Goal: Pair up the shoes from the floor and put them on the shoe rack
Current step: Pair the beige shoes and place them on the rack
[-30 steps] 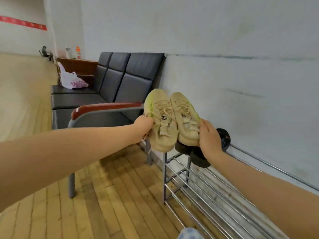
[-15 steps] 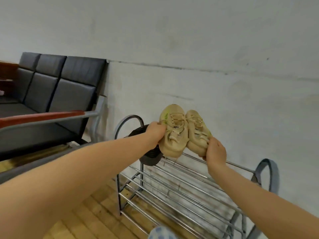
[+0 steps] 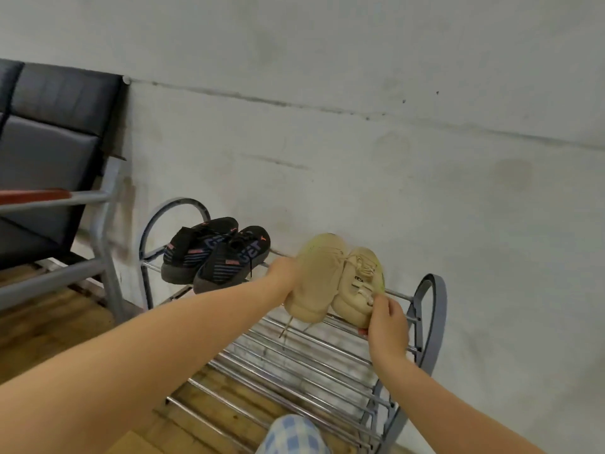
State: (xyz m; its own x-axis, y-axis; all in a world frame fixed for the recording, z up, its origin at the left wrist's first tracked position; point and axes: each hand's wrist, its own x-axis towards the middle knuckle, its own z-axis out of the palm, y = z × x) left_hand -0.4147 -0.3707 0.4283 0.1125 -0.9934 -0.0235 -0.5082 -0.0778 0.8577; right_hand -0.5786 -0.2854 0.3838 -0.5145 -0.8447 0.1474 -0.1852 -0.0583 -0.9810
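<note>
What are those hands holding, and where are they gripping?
Two beige shoes, one each: the left hand grips the left shoe at its side, the right hand the right shoe near its heel.

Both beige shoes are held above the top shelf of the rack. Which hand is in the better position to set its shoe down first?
Probably the right hand: it grips its beige shoe low, near the rack bars at the free end. The left hand holds its shoe beside the black pair.

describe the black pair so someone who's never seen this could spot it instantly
Start at the metal shoe rack against the grey wall, right of the bench. The black pair sits on its top tier at the left end, beside the curved side frame. Unlike the beige pair held by both hands, it is dark with striped sides and rests untouched.
</note>
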